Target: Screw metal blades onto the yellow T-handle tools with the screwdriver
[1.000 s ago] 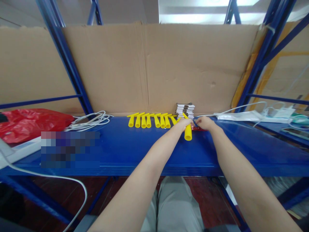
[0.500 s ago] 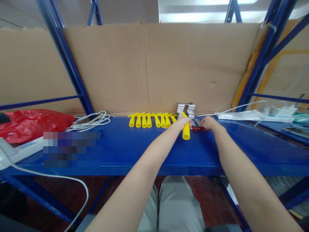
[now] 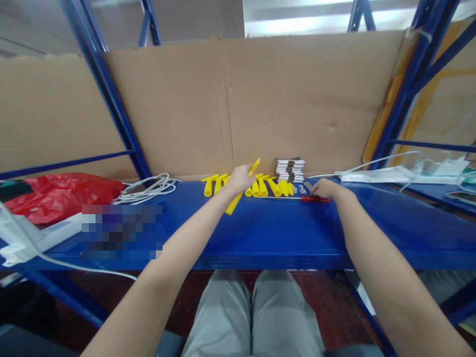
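Observation:
My left hand is closed around a yellow T-shaped plastic handle, its round tube end pointing down and toward me. It is above a row of similar yellow handles on the blue shelf, partly hiding them. My right hand is low over the shelf to the right, its fingers closed at a small flat grey piece. Just below these fingers lies a screwdriver with a red handle and a long thin shaft pointing left.
Behind the row stands a stack of folded white-and-brown papers against the cardboard wall. On the left are a red plastic bag, coiled white cable and a white power strip. Another white strip lies at the right back.
My left hand has moved left with the yellow handle, which is now tilted the other way. This uncovers the screwdriver shaft and more yellow pieces. My right hand stays almost in place.

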`<state>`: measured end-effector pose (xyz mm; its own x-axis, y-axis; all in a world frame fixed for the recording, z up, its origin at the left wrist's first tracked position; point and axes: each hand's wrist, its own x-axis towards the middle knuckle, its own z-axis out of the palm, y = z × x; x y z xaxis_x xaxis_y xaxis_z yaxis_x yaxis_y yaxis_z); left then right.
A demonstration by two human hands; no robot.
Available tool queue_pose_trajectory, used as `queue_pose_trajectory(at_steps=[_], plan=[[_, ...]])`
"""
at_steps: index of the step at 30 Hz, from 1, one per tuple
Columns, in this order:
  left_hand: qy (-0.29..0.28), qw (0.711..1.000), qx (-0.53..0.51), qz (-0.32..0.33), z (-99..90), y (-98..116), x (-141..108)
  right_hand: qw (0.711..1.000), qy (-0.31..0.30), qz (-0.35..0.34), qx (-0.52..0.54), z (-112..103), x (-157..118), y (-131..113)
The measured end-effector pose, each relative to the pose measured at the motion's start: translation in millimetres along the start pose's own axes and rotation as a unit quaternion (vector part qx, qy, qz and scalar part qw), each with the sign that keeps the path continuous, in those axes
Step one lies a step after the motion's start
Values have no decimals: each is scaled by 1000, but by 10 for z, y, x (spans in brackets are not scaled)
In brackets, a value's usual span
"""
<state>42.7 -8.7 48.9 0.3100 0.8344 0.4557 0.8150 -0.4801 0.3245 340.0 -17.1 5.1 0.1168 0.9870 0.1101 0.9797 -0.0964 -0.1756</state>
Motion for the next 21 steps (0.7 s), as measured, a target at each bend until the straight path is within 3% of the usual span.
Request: queue_pose_trajectory(at_steps=[3,8,14,21], plan=[[37,994,101,21,-38,-162,-118,1000,0,14,3,16,22,20],[2,977,203,56,-6,-260,-297,999,24,28,-11,17,1,-14],[-41,970,217,105,65,-168,-405,998,20,38,-37,10,-49,-92],[-45,969,206,128,104,-161,-402,999,-8,24,-43,-36,-134,-188]])
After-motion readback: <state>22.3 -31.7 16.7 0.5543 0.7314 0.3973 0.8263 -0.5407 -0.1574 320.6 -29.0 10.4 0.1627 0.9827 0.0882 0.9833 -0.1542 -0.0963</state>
